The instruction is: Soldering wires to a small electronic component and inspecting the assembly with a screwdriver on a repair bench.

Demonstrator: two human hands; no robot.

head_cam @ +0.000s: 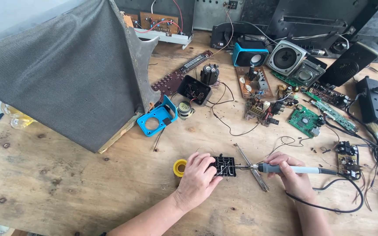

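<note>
- The left hand (197,178) is lying on the wooden workbench (66,188), its fingers curled and pinching the left edge of a small black component block (225,166).
- The right hand (290,174) is closing its fingers around the grey handle of a soldering iron (285,169), held like a pen; the metal tip is pointing left and touching the right side of the block.
- The block is resting flat on the bench between the two hands, with thin wires crossing its top.
- A yellow roll (180,168) is sitting just beside the left hand, on its far left side.
- A pair of metal tweezers (251,167) is lying diagonally under the iron's shaft.
- Further off, a blue plastic frame (154,122) and a small round speaker (184,109) are lying near a large grey fabric-covered panel (62,74) that is leaning over the bench's left half.
- A green circuit board (305,120) is lying well apart to the right.
- At the far edge, a blue-cased speaker (249,54) and a square grey speaker (285,57) are standing side by side.
</note>
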